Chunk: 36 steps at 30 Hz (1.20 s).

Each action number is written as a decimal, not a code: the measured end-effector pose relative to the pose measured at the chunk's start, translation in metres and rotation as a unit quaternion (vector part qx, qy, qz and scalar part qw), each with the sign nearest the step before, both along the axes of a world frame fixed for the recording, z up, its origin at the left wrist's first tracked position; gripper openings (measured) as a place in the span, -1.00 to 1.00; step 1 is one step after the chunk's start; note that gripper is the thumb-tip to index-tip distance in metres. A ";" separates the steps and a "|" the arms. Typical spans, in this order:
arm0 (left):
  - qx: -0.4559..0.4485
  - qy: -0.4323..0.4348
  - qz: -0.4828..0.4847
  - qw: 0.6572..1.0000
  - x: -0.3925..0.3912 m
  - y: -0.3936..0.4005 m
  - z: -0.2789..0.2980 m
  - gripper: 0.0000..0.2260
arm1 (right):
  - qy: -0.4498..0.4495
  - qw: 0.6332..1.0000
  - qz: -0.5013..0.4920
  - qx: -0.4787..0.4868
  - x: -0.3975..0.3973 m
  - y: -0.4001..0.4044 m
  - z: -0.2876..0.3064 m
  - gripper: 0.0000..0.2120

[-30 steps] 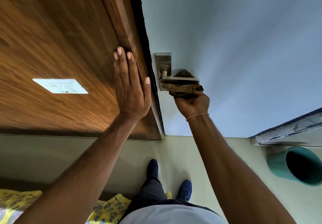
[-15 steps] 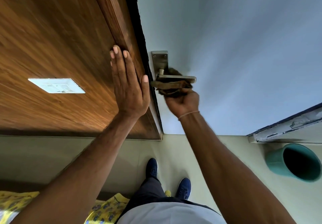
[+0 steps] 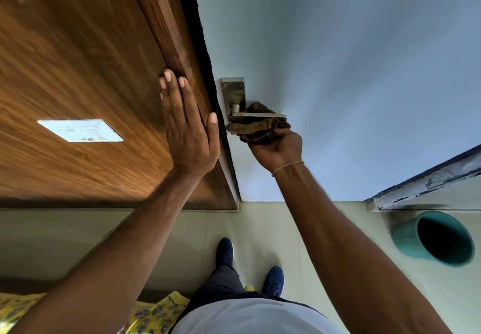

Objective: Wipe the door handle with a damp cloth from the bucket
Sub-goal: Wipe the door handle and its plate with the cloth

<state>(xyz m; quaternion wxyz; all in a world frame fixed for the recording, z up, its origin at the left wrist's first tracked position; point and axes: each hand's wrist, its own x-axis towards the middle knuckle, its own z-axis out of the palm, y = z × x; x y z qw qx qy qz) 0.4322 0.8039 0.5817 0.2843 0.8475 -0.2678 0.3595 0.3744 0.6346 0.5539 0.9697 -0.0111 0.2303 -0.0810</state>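
A metal lever door handle (image 3: 256, 117) on a steel backplate (image 3: 233, 91) is fixed to the pale blue door (image 3: 338, 73). My right hand (image 3: 277, 146) grips a brown cloth (image 3: 256, 129) pressed against the underside of the lever and wrapped partly behind it. My left hand (image 3: 188, 125) lies flat, fingers together, on the brown wooden frame (image 3: 166, 29) just left of the handle. A teal bucket (image 3: 432, 237) stands on the floor at the lower right, its inside dark.
A white switch plate (image 3: 80, 130) is set in the wooden panel on the left. A chipped door edge or sill (image 3: 421, 185) juts in above the bucket. Yellow patterned fabric (image 3: 153, 313) lies at the bottom left, beside my blue shoes (image 3: 225, 251) on the pale floor.
My right hand slid the cloth left along the lever toward the backplate, then back slightly right. The left hand stayed flat on the frame.
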 end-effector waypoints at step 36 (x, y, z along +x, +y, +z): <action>0.007 0.015 -0.031 0.999 -0.001 0.014 0.002 -0.42 | 0.034 0.099 0.071 -0.992 -0.007 -0.002 0.046 -0.63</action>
